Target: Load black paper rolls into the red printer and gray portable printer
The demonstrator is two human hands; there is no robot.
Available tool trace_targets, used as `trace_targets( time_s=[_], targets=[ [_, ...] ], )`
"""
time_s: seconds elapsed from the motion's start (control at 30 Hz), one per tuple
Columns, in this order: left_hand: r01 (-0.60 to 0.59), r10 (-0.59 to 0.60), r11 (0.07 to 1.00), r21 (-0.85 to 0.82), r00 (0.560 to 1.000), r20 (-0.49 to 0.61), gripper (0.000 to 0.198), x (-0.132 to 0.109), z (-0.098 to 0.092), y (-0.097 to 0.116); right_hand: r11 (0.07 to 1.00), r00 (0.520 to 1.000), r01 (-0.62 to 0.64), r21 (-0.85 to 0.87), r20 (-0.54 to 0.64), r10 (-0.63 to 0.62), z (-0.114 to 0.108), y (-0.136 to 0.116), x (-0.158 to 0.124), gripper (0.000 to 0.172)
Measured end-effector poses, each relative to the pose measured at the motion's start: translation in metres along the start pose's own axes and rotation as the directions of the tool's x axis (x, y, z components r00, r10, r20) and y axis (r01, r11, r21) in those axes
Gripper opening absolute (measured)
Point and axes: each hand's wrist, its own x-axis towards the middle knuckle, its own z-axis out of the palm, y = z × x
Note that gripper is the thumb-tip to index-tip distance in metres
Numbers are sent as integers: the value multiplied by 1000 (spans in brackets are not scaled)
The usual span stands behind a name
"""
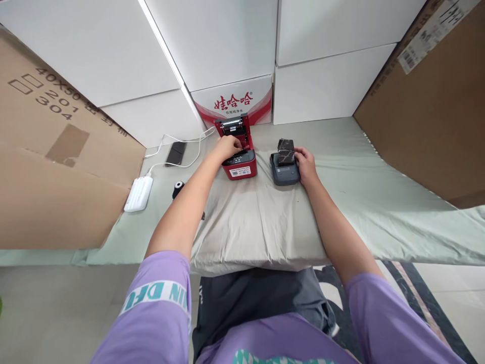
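A red and black label printer [243,168] stands on the cloth with its lid [232,124] raised. My left hand [229,147] reaches into its open top, fingers curled together. What they pinch, if anything, is hidden. To the right sits a small dark grey label printer [285,175], with a black marble-patterned block [286,151] standing at its top. My right hand [306,164] is closed against that printer's right side, fingertips close to the block. Left of my forearm, a black roll with a white core [178,187] rests on the cloth, partly covered by the arm.
A white power bank [138,194] with a white cable [189,161] and a dark phone-like slab [176,153] lie at left. Large cardboard boxes [56,192] [435,111] flank the cloth-covered table [242,237]. White boxes [235,45] form the back wall.
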Motion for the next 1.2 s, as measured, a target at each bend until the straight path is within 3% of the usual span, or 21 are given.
trace_targets(
  time_s=[0.4, 0.6, 0.8, 0.9, 1.0, 1.07, 1.2],
  targets=[
    [-8, 9, 1000, -16, 999, 52, 25, -4, -3, -2, 1000, 1000, 8, -3, 3, -8, -1, 2, 0, 32],
    [-9, 10, 1000, -22, 1000, 19, 24, -3, 1, -3, 1000, 1000, 9, 10, 3, -9, -1, 1, -1, 32],
    [-53, 42, 992, -112, 994, -105, 23, -4, 6, -6, 999, 1000, 20, 29, 8, -20, -1, 3, 1, 32],
    [-94, 14, 943, -319, 969, -246, 23, -9, 8, -7, 999, 1000, 28, 26, 9, -28, -2, 4, 1, 30],
    [-197, 45, 858, -474, 949, -313, 38, -20, 7, -11, 999, 999, 31, 29, 8, -31, -2, 5, 2, 29],
    [-279, 153, 877, -392, 934, -323, 37, -30, 5, -16, 999, 1000, 26, 29, 8, -27, -2, 5, 3, 30],
    [-388, 360, 921, -36, 883, -301, 26, -47, -2, -27, 1000, 1000, 20, 16, 12, -20, -2, 2, 2, 30]
  ],
)
